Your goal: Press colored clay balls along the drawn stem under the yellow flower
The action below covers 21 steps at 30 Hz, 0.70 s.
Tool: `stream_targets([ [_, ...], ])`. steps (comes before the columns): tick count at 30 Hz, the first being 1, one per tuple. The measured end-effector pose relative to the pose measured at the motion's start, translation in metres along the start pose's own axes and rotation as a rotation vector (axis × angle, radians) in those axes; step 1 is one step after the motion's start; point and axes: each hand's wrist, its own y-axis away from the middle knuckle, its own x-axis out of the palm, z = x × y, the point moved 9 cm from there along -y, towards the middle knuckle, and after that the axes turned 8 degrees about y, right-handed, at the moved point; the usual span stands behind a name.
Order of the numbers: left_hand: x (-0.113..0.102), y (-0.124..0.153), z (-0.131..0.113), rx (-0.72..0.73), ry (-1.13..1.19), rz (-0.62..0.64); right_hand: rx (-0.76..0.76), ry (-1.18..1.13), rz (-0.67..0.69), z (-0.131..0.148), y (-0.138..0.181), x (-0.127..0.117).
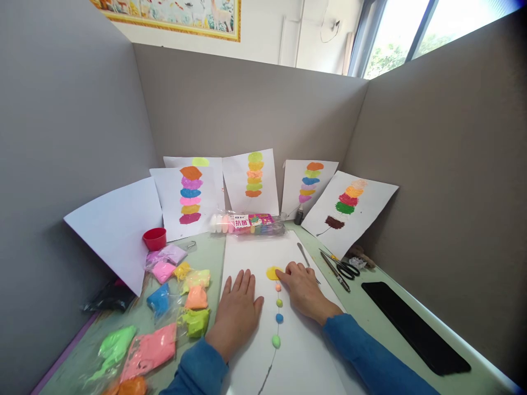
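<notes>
A white sheet of paper (263, 258) lies on the desk in front of me. My left hand (236, 310) rests flat on it, fingers stretched out and empty. My right hand (302, 291) reaches in from the right, its fingertips pressing the edge of a flattened yellow clay disc (272, 272). Below the disc a column of small clay balls runs down the sheet: orange (278, 287), yellow-green (279, 302), blue (279, 317) and light green (275, 341). A thin drawn line continues below them.
Several bags of coloured clay (181, 291) lie at the left, with a red cup (155, 238) behind. A packaged clay set (249, 223) sits at the back. A modelling tool (304, 257), scissors (343, 269) and a black phone (414, 326) lie right. Finished clay pictures (251, 181) lean on the partition.
</notes>
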Motion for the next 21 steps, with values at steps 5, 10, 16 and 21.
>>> stream_targets([
  [5, -0.001, 0.001, -0.001, 0.008, -0.002, -0.013, -0.033, 0.016, -0.052, 0.004, -0.003, -0.008],
  [10, -0.002, 0.001, -0.001, 0.017, -0.011, -0.039, -0.058, -0.004, -0.04, 0.003, -0.005, -0.014],
  [16, 0.0, 0.001, 0.0, 0.015, -0.009, -0.033, -0.071, 0.125, -0.082, 0.007, -0.01, -0.015],
  [21, 0.001, 0.0, 0.0, 0.016, -0.009, -0.039, -0.129, 0.266, -0.079, 0.02, -0.018, -0.015],
])
